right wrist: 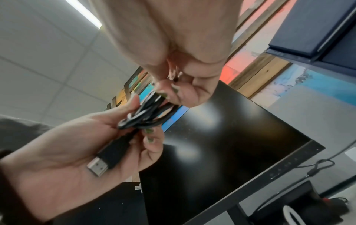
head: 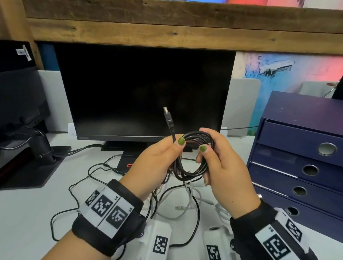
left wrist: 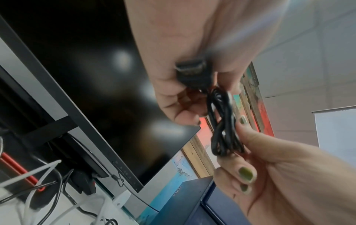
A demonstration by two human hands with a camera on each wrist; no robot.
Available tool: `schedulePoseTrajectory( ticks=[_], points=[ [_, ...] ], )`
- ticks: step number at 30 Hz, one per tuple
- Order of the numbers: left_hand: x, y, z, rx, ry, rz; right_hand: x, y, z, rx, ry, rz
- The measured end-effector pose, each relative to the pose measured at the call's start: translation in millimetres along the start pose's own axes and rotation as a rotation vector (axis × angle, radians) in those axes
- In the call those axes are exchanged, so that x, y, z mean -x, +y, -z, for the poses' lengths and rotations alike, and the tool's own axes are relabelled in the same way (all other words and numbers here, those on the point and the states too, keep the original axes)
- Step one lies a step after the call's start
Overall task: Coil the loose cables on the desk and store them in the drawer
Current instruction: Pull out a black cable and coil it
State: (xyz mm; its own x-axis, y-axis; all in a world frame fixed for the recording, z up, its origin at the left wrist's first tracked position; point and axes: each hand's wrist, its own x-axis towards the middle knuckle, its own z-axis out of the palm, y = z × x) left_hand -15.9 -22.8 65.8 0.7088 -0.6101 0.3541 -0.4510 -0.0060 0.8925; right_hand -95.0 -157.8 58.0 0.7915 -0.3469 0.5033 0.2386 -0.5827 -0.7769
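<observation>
A coiled black cable [head: 193, 156] is held above a white desk [head: 18, 208] by two hands with green-painted nails. The left side of the coil is pinched by the left hand [head: 153, 166], and the cable's free end, tipped with a metal plug [head: 167, 117], is seen sticking upward past the thumb. The right side of the coil is gripped by the right hand [head: 224, 168]. Below, loose white and black cables [head: 179, 203] are spread on the desk. A dark monitor [head: 140, 92] is placed behind. A navy drawer unit [head: 312, 165] with four shut drawers is set at the right.
</observation>
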Motion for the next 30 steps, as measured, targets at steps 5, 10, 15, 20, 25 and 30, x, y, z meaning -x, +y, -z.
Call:
schedulePoseTrajectory(
  ticks=[5, 10, 15, 20, 25, 30],
  points=[
    [-4.8, 3.7, -3.2, 0.092, 0.234, -0.037, 0.8, 3.2, -7.6, -0.047, 0.106, -0.041],
    [-5.3, 5.3, -7.2, 0.170, 0.501, -0.137, -0.1, -0.3, -10.5, -0.091, 0.128, -0.073],
    [-9.6, 8.9, -5.6, -0.070, 0.465, -0.065, -1.5, -0.4, -15.9, -0.041, 0.107, -0.067],
    [-8.7, 8.3, 5.2, -0.169, 0.206, 0.132, -3.7, 9.7, -13.4, 0.033, 0.126, -0.092],
    [-4.4, 6.2, 16.0, -0.111, 0.084, 0.178, -6.7, 15.5, -7.2, 0.057, 0.149, -0.108],
    [-0.8, 6.7, 9.1, -0.139, 0.210, 0.085, -8.2, 11.5, -4.2, 0.067, 0.160, -0.091]
  ],
)
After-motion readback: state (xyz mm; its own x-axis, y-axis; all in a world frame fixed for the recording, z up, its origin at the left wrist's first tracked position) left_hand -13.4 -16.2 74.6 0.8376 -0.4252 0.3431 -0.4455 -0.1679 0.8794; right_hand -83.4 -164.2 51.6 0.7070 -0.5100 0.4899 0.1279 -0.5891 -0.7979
